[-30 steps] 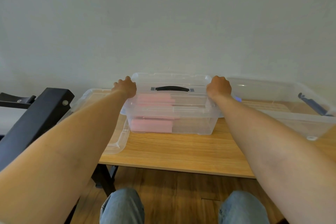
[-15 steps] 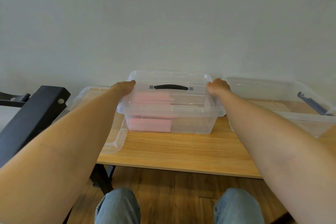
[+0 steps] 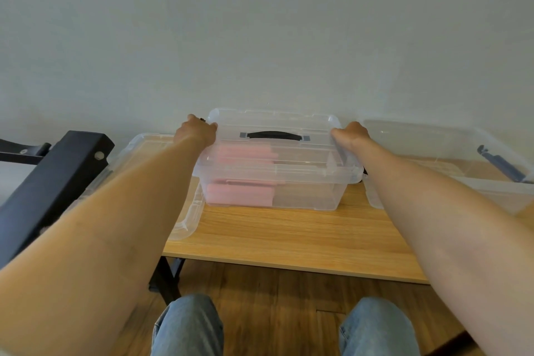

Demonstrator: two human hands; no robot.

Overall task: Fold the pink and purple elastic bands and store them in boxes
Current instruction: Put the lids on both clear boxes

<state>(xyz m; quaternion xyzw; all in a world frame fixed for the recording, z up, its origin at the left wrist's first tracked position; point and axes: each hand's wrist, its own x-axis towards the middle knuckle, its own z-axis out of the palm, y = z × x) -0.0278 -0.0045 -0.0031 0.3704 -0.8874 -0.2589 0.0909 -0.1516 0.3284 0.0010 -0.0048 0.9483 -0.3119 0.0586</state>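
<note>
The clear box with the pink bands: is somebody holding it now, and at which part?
Yes. The left hand and right hand hold the lidded clear box at the two short ends of its lid, not by the black handle.

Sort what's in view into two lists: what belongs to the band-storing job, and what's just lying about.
Job: lidded clear box, folded pink bands inside, left hand and right hand at its lid ends.
Lying about: loose lid, open box, black frame.

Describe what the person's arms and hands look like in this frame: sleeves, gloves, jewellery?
Both forearms are bare up to the frame edge, with no sleeves showing. The left hand and right hand wear no gloves. No watch or bracelet shows at either wrist. A small dark speck by the left knuckles is too small to identify.
</note>
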